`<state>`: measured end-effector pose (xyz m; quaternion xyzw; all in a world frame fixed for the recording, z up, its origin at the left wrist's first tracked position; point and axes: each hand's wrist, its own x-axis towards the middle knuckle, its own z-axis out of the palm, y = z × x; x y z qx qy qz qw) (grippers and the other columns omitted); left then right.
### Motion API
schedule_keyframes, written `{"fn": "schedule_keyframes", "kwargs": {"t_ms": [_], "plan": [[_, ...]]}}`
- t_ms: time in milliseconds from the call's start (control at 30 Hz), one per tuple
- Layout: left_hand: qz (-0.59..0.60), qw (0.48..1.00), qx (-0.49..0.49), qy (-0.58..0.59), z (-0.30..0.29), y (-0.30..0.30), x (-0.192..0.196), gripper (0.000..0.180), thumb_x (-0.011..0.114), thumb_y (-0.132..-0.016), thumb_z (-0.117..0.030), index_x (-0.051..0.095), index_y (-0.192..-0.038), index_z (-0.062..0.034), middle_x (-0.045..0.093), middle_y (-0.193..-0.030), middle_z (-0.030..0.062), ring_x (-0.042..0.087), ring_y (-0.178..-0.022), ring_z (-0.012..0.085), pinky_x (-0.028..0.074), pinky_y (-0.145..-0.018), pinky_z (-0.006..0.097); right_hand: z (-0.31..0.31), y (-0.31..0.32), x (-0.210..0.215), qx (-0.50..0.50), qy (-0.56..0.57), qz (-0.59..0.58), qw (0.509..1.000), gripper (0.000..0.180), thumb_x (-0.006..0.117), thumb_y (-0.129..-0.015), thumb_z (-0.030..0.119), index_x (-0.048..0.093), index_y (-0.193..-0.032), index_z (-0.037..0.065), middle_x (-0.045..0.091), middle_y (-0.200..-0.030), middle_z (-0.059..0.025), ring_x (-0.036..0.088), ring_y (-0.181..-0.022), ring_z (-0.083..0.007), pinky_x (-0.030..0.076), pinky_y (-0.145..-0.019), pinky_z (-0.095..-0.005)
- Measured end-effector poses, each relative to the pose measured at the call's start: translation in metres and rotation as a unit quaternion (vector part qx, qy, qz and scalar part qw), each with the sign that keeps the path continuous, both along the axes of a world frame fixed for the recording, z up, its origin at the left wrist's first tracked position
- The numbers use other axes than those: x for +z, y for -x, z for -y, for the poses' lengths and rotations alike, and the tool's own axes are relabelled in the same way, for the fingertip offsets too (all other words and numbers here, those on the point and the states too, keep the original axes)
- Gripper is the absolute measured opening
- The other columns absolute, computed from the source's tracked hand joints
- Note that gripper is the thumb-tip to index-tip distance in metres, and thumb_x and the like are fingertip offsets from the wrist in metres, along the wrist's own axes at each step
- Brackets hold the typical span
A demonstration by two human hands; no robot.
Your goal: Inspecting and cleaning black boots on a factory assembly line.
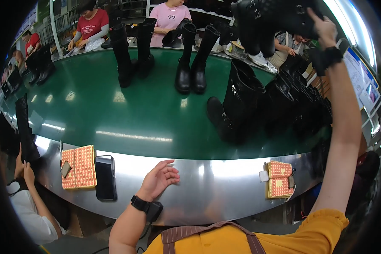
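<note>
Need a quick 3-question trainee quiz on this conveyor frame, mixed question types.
1. True or false: the right hand is raised, fingers on a black boot held overhead.
2. The left hand is: A) gripping the phone B) open, holding nothing, over the metal ledge C) resting on the green belt.
3. What lies just left of the black phone?

Key: 1 true. 2 B. 3 an orange dotted sticker sheet.
</note>
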<state>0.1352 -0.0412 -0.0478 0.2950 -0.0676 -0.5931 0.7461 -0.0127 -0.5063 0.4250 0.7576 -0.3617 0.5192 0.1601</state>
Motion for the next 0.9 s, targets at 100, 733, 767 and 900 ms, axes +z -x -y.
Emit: {"fn": "schedule_keyframes", "kwargs": {"t_ms": [100, 733, 767, 900], "plan": [[0.002, 1.0, -0.012, -0.002, 0.0, -0.002, 0.003, 0.034, 0.044, -0.098, -0.022, 0.045, -0.124, -0.0002, 0.062, -0.095, 0.015, 0.063, -0.088, 0.0264, 0.052, -0.082, 0.039, 0.047, -0.059, -0.049, -0.076, -0.056, -0.032, 0.995, 0.078, 0.058, -0.073, 0.071, 0.067, -0.105, 0.001, 0.065, -0.109, -0.0216, 0.063, -0.103, -0.0348, 0.048, -0.088, -0.0423], [-0.029, 0.998, -0.021, -0.042, -0.001, -0.004, 0.004, 0.032, 0.043, -0.097, -0.013, 0.044, -0.126, 0.001, 0.061, -0.1, 0.0174, 0.062, -0.091, 0.0295, 0.049, -0.086, 0.043, 0.171, -0.244, -0.243, 0.177, -0.088, -0.286, 0.938, 0.048, 0.054, -0.091, 0.03, 0.039, -0.137, 0.031, 0.056, -0.119, -0.0287, 0.054, -0.113, -0.0435, 0.046, -0.093, -0.0497], [-0.026, 0.999, -0.021, -0.04, -0.001, -0.004, 0.004, 0.033, 0.043, -0.097, -0.013, 0.044, -0.126, 0.0013, 0.061, -0.1, 0.0174, 0.062, -0.092, 0.0294, 0.049, -0.086, 0.043, 0.173, -0.245, -0.241, 0.184, -0.152, -0.305, 0.922, 0.05, 0.055, -0.09, 0.034, 0.039, -0.138, 0.031, 0.052, -0.124, -0.0289, 0.051, -0.116, -0.0428, 0.045, -0.095, -0.0487], [-0.01, 0.999, -0.022, -0.038, 0.0, -0.003, 0.007, 0.032, 0.043, -0.097, -0.013, 0.044, -0.126, 0.0014, 0.061, -0.1, 0.0173, 0.062, -0.092, 0.0296, 0.049, -0.086, 0.043, 0.163, -0.237, -0.222, 0.207, -0.284, -0.332, 0.875, 0.058, 0.06, -0.087, 0.046, 0.04, -0.14, 0.031, 0.051, -0.129, -0.0253, 0.048, -0.121, -0.0409, 0.042, -0.101, -0.0463]]}}
